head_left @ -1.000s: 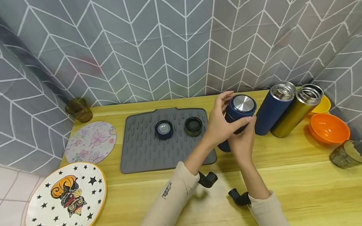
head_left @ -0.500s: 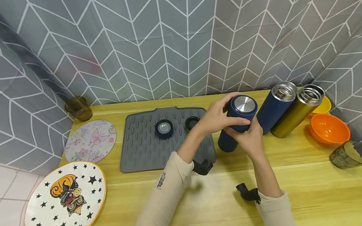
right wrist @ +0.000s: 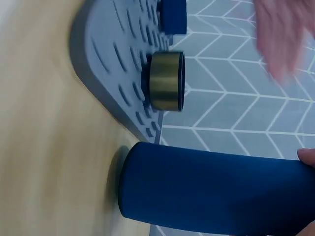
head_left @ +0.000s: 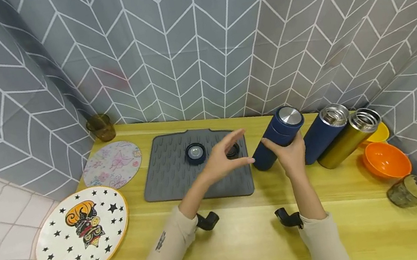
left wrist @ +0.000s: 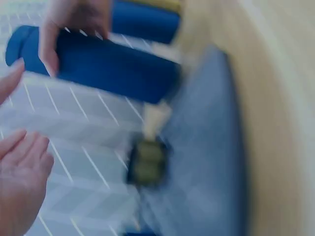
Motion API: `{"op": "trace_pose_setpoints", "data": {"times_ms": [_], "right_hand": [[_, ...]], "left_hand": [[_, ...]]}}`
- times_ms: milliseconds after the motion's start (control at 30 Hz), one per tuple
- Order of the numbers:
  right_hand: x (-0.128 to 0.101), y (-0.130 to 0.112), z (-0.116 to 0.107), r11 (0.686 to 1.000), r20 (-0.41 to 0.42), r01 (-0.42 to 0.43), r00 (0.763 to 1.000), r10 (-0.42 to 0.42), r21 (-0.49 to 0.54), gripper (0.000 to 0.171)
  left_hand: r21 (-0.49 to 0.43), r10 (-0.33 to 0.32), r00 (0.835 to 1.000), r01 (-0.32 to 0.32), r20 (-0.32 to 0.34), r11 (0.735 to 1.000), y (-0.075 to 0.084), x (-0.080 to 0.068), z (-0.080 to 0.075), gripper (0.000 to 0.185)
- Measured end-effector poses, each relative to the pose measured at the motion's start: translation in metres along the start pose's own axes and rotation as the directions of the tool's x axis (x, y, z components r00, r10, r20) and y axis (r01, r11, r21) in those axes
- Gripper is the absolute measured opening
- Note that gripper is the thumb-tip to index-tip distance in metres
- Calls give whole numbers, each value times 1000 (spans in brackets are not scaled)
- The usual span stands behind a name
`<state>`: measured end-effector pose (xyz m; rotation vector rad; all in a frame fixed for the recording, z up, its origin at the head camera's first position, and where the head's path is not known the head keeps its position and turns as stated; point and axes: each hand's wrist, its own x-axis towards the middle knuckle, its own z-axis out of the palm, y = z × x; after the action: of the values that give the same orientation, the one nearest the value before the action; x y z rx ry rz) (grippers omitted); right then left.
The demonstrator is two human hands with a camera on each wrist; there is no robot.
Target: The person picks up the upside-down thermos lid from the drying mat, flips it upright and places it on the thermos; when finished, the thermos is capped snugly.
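A dark blue thermos flask with a steel-topped cap on it stands right of the grey drying mat. My right hand grips it near the top, thumb across the front. Apart from the flask, to its left, my left hand is spread over the mat with nothing in it. On the mat lie a dark blue lid and a gold-sided lid, the second partly hidden behind my left hand in the head view. The flask's base is right at the tabletop in the right wrist view.
Right of the held flask stand an uncapped blue flask and an uncapped gold flask. Beyond them are a yellow bowl, an orange bowl and a tinted glass. At left are a brown glass, round mat and star-patterned plate.
Both hands were on the flask's top; my left hand has let go and moved left, fingers spreading. My right hand keeps its hold. The head view has shifted slightly.
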<state>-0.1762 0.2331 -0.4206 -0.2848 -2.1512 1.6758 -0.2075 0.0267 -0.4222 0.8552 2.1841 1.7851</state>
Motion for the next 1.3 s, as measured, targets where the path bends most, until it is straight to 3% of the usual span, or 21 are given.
{"op": "trace_pose_setpoints", "data": {"times_ms": [100,233,300,400,600,733,833,967,1067,1133,1200,1267,1300], "right_hand": [[17,3,2,1000,-33,20,999,-20,-12,71],[33,5,6,999,-48,34,998,-35,-14,70],[34,2,7,1000,-48,22,999,-23,-15,70],[35,6,8,1000,-39,21,999,-21,-2,70],[37,14,11,1000,3,5,1000,-5,-20,75],[27,12,10,997,18,-59,998,60,-48,94],[9,9,11,993,-30,-89,996,87,-73,105],[-21,5,14,995,-126,-72,990,63,-70,100],[-41,-1,16,998,-139,-60,989,56,-26,90],[-52,-6,19,997,-99,-70,992,72,20,82],[-61,-11,22,993,-7,-104,994,105,51,72],[-67,-15,27,985,131,-163,979,154,64,62],[-70,-17,29,978,211,-198,961,179,71,59]], "left_hand": [[30,-50,989,54,-139,998,-25,-23,-18,76],[81,-105,943,138,-317,987,-54,-37,-41,77],[105,-136,921,186,-366,977,-65,-40,-51,79],[137,-196,905,264,-377,955,-77,-39,-62,84],[218,-309,895,388,-323,896,-87,-30,-73,94],[268,-311,903,391,-296,880,-92,-24,-74,91],[291,-273,912,363,-307,885,-94,-25,-73,83],[291,-205,916,313,-346,904,-88,-36,-69,76],[283,-165,924,270,-344,920,-72,-50,-61,75],[280,-136,935,233,-328,931,-57,-59,-54,75],[275,-102,946,191,-307,942,-42,-68,-46,76],[266,-63,956,143,-286,953,-29,-75,-39,76],[262,-44,960,119,-276,958,-23,-79,-35,76]]}}
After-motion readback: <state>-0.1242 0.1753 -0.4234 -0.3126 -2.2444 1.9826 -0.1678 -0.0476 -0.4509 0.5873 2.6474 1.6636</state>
